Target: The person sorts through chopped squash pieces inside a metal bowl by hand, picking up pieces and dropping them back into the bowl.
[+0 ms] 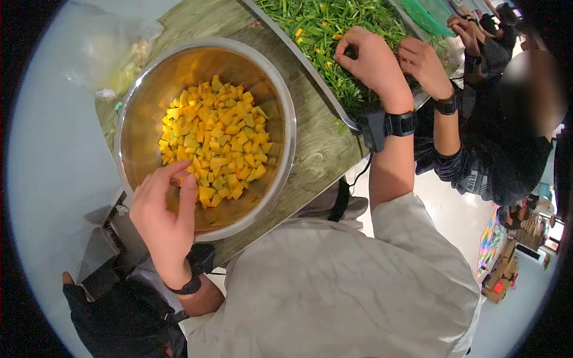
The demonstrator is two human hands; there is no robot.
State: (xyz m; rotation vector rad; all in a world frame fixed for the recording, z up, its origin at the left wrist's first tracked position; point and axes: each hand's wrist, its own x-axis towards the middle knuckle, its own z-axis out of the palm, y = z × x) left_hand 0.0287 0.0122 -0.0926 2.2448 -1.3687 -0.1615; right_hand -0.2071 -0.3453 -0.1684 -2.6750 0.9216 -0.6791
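A large steel bowl [286,119] on the table holds many small yellow-orange cubes of pumpkin [218,134], some with green skin. My left hand [161,215] reaches over the bowl's near rim, thumb and index finger apart at the edge of the pumpkin cubes, with nothing visible between them. Over a metal tray [316,77] of chopped green leaves and stems [316,36], my right hand [376,65] is curled with thumb and index finger pinched. Whatever that pinch holds, if anything, is too small to make out. A few yellow bits lie among the greens.
A co-worker's hand [424,65] is over the same tray, close beside my right hand. Behind it is a green basket [427,18], with another person's hand [468,36] near it. A clear plastic bag [113,53] lies at the table's left edge. The wood-patterned tabletop [322,149] shows between bowl and tray.
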